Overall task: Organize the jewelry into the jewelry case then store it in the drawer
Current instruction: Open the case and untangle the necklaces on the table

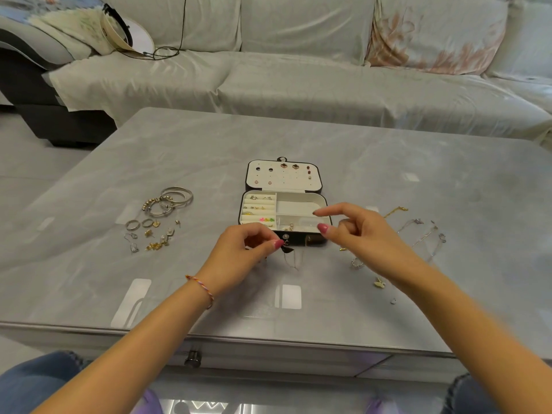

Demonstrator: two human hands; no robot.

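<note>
An open jewelry case (pixel 319 201) lies mid-table, its lid panel holding several stud earrings and its left slots holding rings. My left hand (pixel 242 249) pinches a thin necklace with a dark pendant (pixel 287 249) just in front of the case; its chain hangs down to the table. My right hand (pixel 358 234) hovers over the case's front right corner, forefinger and thumb apart, other fingers loosely curled; whether it touches the chain I cannot tell. Bangles (pixel 170 200), rings and small earrings (pixel 149 234) lie to the left. Thin chains (pixel 424 234) lie to the right.
A drawer knob (pixel 192 358) shows under the table's front edge (pixel 268 339). A grey covered sofa (pixel 298 85) runs behind the table, with a hat and cable (pixel 125 34) on its left end. My knees are at the bottom corners.
</note>
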